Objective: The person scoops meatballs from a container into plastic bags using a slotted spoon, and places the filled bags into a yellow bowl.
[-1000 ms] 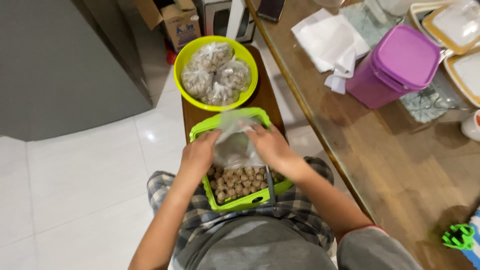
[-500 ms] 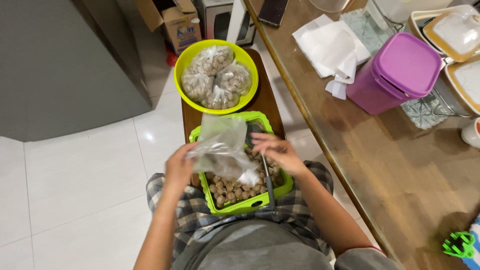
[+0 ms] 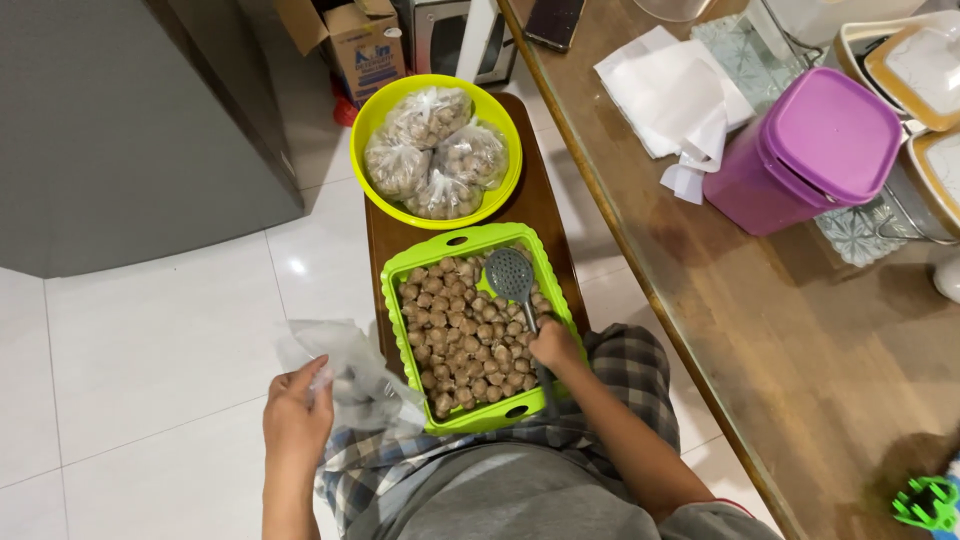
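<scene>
left hand [image 3: 297,415]: low at left, fingers pinched shut, forearm upright | right hand [image 3: 553,346]: fist closed, forearm angled down-right

Quick count: 2 hands in view, the left hand [image 3: 297,418] low left with 1 clear plastic bag [image 3: 345,365], the right hand [image 3: 553,345] on 1 grey slotted scoop [image 3: 512,277]. 1 green basket [image 3: 400,275] at center, meatballs inside way too many to count. 1 yellow-green bowl [image 3: 500,130] above it with 4 filled bags [image 3: 432,150], as far as I can tell. Upper right on the bench: 1 purple lidded container [image 3: 810,150], 1 pile of white cloths [image 3: 675,95]. 1 cardboard box [image 3: 355,40] at the top. 1 small green thing [image 3: 925,503] bottom right.
</scene>
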